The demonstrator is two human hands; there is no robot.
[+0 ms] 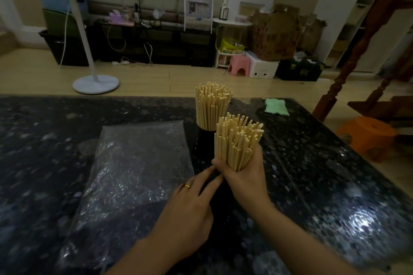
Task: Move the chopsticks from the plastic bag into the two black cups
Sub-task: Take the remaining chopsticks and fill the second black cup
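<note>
Pale, cream-coloured wooden chopsticks fill the near black cup, and a second pale bundle stands in the far black cup. The table is black with grey speckles. Left lies a clear, glinting plastic bag; far right, a light green cloth. A gold ring shows on the left hand.

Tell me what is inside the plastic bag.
The plastic bag lies flat and looks empty. Its near right corner is covered by the left hand, so that part cannot be checked.
</note>
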